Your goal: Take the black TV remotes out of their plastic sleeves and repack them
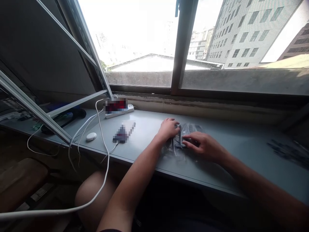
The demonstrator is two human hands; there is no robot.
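Observation:
A clear, crinkled plastic bag [190, 127] with dark, flat contents lies on the grey-blue table in front of me. What the contents are I cannot make out. At the bag's left side is my left hand [169, 128], its fingers bent over the edge and pressing on it. From the right reaches my right hand [205, 144], thumb and forefinger in a pinch at a pale strip along the bag's middle. A narrow gap shows between those two fingers; the other fingers are curled. Loose plastic spreads toward the table's front edge, below both hands.
Left on the table [241, 145] are a phone [122, 133] with a cable plugged in, a round white case [91, 136] and a white power strip [120, 111]. A white cable [106, 161] hangs across the front edge. A metal frame [55, 127] leans at left; dark blurred items [288, 151] lie right.

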